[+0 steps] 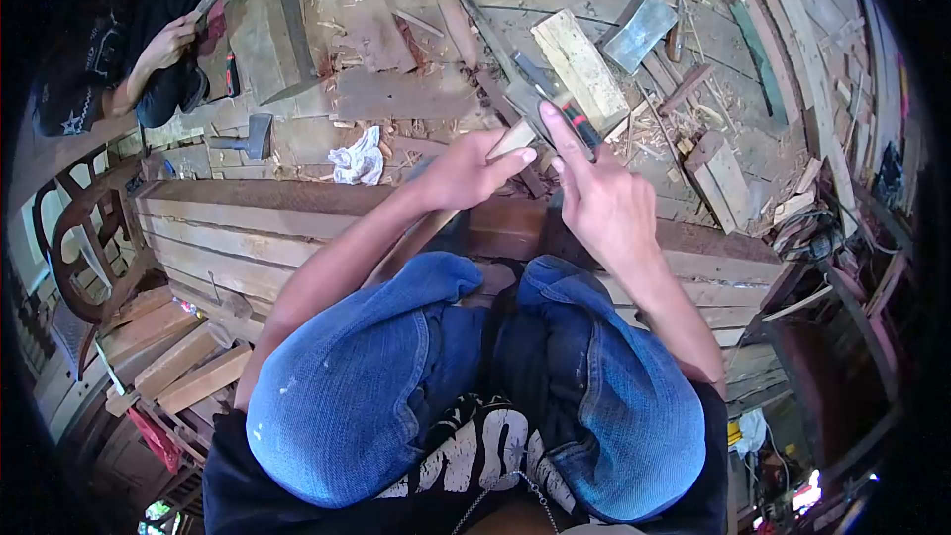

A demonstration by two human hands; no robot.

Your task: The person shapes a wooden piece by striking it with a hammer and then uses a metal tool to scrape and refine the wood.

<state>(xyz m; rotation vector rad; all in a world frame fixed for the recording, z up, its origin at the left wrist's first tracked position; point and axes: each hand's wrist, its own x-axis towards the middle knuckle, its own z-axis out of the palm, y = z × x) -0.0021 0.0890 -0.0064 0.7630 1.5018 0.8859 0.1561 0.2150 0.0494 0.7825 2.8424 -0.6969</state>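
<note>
Centrally, the left hand [464,170] has its fingers curled around a pale wooden piece [509,142], thumb along it. The right hand [606,200] extends its index finger near a grey metal piece [523,96] at the wood's far end; whether it grips the black-and-red handle [579,123] alongside, I cannot tell. Both forearms reach forward past bent denim knees [337,386]. Beyond, chips and offcuts litter the wooden floor [535,0], around a white cloth [357,157].
</note>
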